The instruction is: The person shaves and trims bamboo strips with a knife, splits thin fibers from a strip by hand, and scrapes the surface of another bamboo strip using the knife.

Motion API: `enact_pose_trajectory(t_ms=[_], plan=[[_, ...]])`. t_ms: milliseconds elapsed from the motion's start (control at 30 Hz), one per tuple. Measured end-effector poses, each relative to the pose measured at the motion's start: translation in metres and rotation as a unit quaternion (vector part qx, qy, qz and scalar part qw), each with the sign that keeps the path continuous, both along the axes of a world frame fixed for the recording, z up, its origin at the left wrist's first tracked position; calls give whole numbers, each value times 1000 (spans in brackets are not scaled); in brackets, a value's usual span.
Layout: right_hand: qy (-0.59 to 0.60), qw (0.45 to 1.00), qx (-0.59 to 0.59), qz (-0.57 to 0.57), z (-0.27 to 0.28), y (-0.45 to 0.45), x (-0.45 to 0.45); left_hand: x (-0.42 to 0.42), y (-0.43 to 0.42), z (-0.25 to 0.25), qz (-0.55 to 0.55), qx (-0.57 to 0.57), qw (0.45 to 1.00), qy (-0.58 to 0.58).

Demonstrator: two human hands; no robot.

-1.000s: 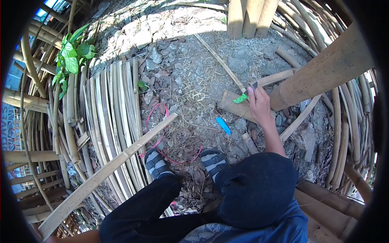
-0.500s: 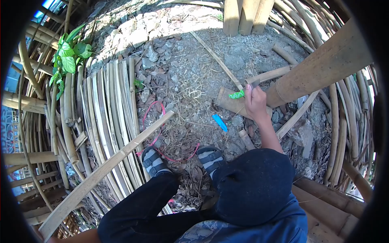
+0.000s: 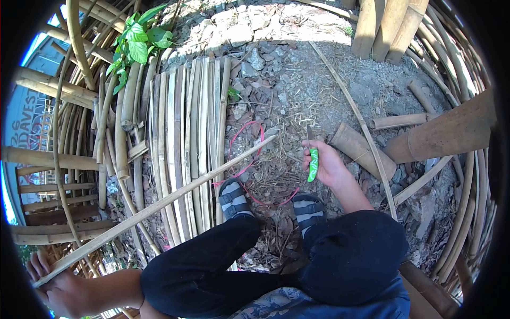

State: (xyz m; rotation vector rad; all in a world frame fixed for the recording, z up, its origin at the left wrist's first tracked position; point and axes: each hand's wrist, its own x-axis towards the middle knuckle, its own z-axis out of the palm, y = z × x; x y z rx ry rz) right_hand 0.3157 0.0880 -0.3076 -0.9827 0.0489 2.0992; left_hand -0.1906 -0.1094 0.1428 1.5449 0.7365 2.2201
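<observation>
My left hand (image 3: 57,287) is at the lower left, its fingers wrapped round the near end of a long bamboo strip (image 3: 164,201). The strip slants up to the right across a row of split bamboo slats (image 3: 183,133). Right of centre, my right hand (image 3: 326,166) holds a knife with a green patterned handle (image 3: 313,166), its dark blade pointing away from me. A thin bamboo strip (image 3: 356,109) lies slanted to the right of that hand, crossing a short split bamboo piece (image 3: 357,149).
A thick bamboo pole (image 3: 446,130) juts in from the right. Pink twine (image 3: 258,202) lies by my sandalled feet. Upright bamboo posts (image 3: 390,26) stand at the top right, a leafy plant (image 3: 137,42) at the upper left. Curved bamboo poles (image 3: 465,212) line the right side.
My right hand has come back toward the middle with the knife, whose blade now points up. The view has swung left, bringing my left hand into sight. The blue item no longer shows.
</observation>
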Motion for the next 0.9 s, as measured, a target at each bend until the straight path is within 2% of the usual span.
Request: enact_pose_trajectory(t_ms=[33,67,100,133,167,200,233,267,333,400,433,467,500,533,567,600,633,667,700,767,833,900], plan=[[0,1000,27,-1,31,-7,-20,13,6,-2,-1,1,1000,4],[-1,999,54,-2,64,-16,-42,36,13,-8,59,26,998,4],[23,995,84,55,62,-25,-51,48,17,-11,119,50,992,2],[46,986,114,111,60,-33,-60,46,16,-10,118,49,992,4],[-13,982,117,148,59,-38,-72,45,15,-10,71,54,996,-1],[-13,982,118,146,57,-38,-77,50,19,-11,23,59,998,-6],[-97,961,190,173,54,-38,-81,67,24,-12,128,78,988,-27],[-179,928,260,199,53,-39,-86,62,21,-9,128,78,988,-27],[-219,907,291,210,67,-40,-94,53,13,-5,-70,38,996,29],[-329,775,516,158,70,-52,-105,43,1,5,-51,29,998,0],[-365,725,549,200,86,-58,-103,29,-7,12,-25,25,999,10],[-365,725,548,201,93,-64,-105,16,-17,15,0,21,1000,21],[-385,676,601,182,97,-70,-108,12,-23,10,1,19,1000,20],[-403,622,651,163,99,-74,-111,8,-27,0,287,-69,949,107],[-419,603,663,147,97,-74,-115,4,-30,-4,544,-148,805,184],[-419,604,662,146,95,-74,-116,-1,-31,2,543,-148,805,185],[-452,597,644,157,93,-74,-118,-5,-32,12,304,-62,942,126],[-485,590,623,167,91,-74,-119,-6,-31,17,38,28,997,56],[-485,591,623,167,84,-72,-120,-7,-31,17,37,28,997,56],[-498,649,534,214,61,-65,-118,-7,-28,15,66,30,996,49],[-497,658,527,205,37,-62,-114,-5,-23,10,95,35,994,39],[-494,679,517,165,38,-59,-114,2,-19,5,128,42,990,30]])
